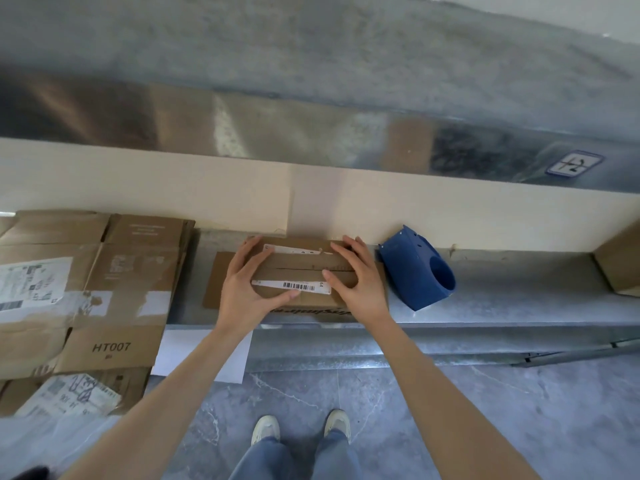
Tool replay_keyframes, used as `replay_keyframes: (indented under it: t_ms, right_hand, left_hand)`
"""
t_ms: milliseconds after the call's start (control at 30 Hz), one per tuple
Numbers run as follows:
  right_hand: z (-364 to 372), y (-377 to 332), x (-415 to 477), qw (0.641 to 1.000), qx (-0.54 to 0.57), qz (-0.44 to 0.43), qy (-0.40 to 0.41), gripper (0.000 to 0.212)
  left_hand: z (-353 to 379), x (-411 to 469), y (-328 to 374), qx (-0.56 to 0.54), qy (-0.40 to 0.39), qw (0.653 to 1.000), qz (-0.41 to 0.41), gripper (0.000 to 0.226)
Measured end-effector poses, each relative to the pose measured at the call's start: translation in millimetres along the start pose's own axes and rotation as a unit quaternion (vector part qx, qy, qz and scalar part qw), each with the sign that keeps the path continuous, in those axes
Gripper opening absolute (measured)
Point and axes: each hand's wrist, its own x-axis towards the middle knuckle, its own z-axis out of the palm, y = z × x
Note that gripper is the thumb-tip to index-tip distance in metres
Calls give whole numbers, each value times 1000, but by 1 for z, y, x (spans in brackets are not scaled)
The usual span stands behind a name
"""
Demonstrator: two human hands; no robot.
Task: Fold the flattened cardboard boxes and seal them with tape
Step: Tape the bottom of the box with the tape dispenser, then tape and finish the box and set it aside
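Bare forearms point(166, 386), blue jeans point(263, 459), cream lace-up shoes point(266, 427)

Under the fingers point(349, 261) is a gray metal desk point(502, 303), and just past them a pale cream board point(138, 181) stands along its back. Higher up runs a shiny metal strip point(259, 126) with a small blue-edged sticker point(575, 163) far to the right of the fingers, and above it is a rough gray wall point(311, 46). Below the fingers, the floor point(467, 420) is gray stone with thin white lines.
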Motion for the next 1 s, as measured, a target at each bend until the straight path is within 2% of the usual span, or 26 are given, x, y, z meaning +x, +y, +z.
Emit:
replay_keyframes:
  t_ms: [133, 267, 467, 600, 733, 833, 1000]
  right_hand:
    - [-7, -4, 3, 999, -37, 6, -37, 48]
    - [-19, 2, 11, 997, -46, 1, -70, 41]
    - [-37, 3, 27, 986, -102, -47, -122, 35]
    - [-48, 4, 32, 974, -135, -83, -161, 38]
    - [-68, 6, 37, 955, -168, -143, -201, 42]
    - [-90, 10, 41, 949, -179, -177, -191, 40]
    - [-125, 30, 42, 960, -194, -140, -147, 40]
  left_hand:
    - [0, -9, 7, 28, 24, 998, -57, 92]
    - [2, -21, 16, 80, 65, 989, -107, 98]
    - [-6, -8, 16, 59, 56, 990, -115, 93]
    - [-12, -5, 26, 130, 57, 984, -104, 84]
    - [5, -18, 52, 276, 112, 951, -78, 70]
    - [25, -27, 75, 352, 134, 924, -69, 61]
    - [55, -44, 112, 415, 131, 899, -58, 59]
